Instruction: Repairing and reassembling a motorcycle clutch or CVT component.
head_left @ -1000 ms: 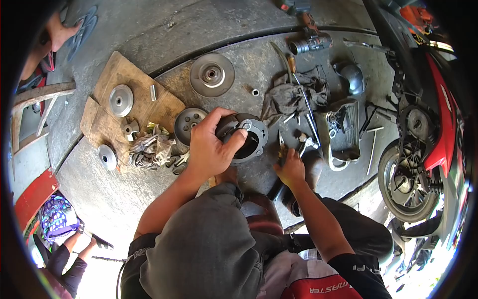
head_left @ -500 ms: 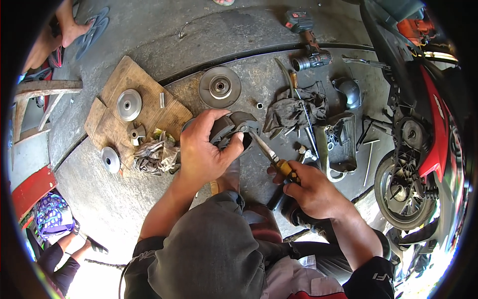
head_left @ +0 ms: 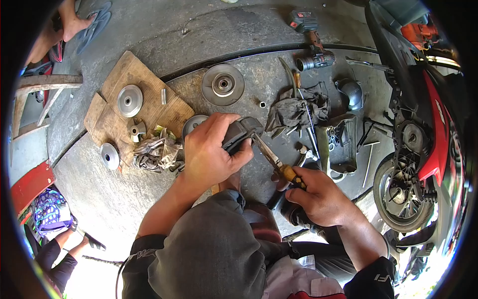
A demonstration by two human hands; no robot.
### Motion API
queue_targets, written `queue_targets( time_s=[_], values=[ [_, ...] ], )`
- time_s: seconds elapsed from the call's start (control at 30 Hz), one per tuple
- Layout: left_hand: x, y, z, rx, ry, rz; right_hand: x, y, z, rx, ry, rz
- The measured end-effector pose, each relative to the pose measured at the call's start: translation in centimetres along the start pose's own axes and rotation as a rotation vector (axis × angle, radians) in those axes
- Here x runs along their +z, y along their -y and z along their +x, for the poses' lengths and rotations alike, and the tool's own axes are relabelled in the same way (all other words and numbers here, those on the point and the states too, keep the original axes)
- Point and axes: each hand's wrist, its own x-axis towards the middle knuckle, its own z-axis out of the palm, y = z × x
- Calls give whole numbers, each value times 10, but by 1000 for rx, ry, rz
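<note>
My left hand (head_left: pixel 206 154) grips a dark, round scooter clutch shoe assembly (head_left: pixel 241 130), with the thumb along its near side and the fingers over the top. My right hand (head_left: pixel 321 197) is wrapped round the yellow handle of a screwdriver (head_left: pixel 269 155). Its worn metal blade points up and left, and the tip meets the right edge of the clutch assembly. The exact contact spot is too small to make out. Partly behind my left hand, a metal disc (head_left: pixel 193 122) lies on the floor.
Beyond my hands lies a grey pulley (head_left: pixel 222 85). Cardboard (head_left: pixel 114 82) at left carries metal parts and a crumpled rag (head_left: pixel 157 152). At right are a dark cloth (head_left: pixel 298 107), a cordless impact wrench (head_left: pixel 316 55), a cover (head_left: pixel 343 142) and a red motorcycle (head_left: pixel 433 124).
The clutch assembly has turned in my left hand, and my thumb has shifted along it. My right hand and the screwdriver have moved slightly right and down.
</note>
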Motion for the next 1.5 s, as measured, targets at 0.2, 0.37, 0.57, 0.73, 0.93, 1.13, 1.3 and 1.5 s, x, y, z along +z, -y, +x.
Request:
queue_targets(
  time_s=[0.2,0.37,0.57,0.73,0.93,1.13,1.3,1.5],
  values=[
    [4,0,-1,64,62,115,-5,2,-2,76,-1,-24],
    [7,-2,-2,101,83,106,-2,-3,-1,69,-29,67],
    [6,-5,-6,104,88,82,1,-5,-3,117,-32,52],
    [11,0,-16,68,151,87,9,-29,-2,160,-13,132],
    [52,45,-45,-250,266,-24,32,-140,23,77,-190,-27],
    [111,85,-105,-1205,0,-1008,73,-225,53,-112,-850,-916],
    [132,94,-107,-1187,37,-986,85,-191,141,265,-497,574],
    [83,102,-52,-615,636,233,106,-177,194,256,-695,593]
  ],
)
